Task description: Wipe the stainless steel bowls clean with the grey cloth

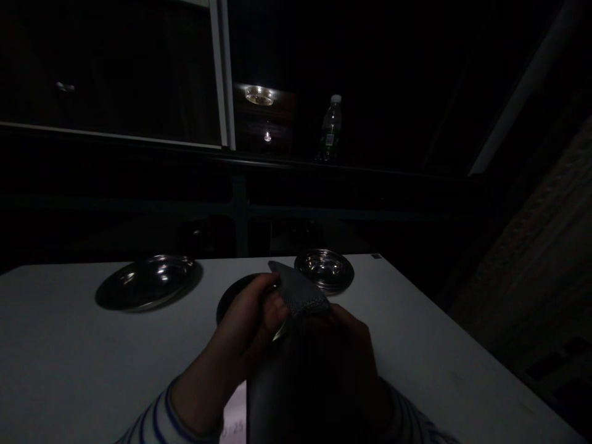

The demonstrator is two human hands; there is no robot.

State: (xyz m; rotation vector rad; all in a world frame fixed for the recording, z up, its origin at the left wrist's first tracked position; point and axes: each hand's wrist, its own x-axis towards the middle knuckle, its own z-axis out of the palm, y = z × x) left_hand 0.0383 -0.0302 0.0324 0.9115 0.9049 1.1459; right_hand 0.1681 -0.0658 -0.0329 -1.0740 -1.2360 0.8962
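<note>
The grey cloth (300, 291) lies above the middle of the surface (69, 345), its long axis slanting far-left to near-right, with the left hand (245, 333) pinching its near-left side and the right hand (356, 339) curled just under its right end, its grip lost in shadow.

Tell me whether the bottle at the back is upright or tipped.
Upright: the bottle stands straight, its white cap on top.
</note>
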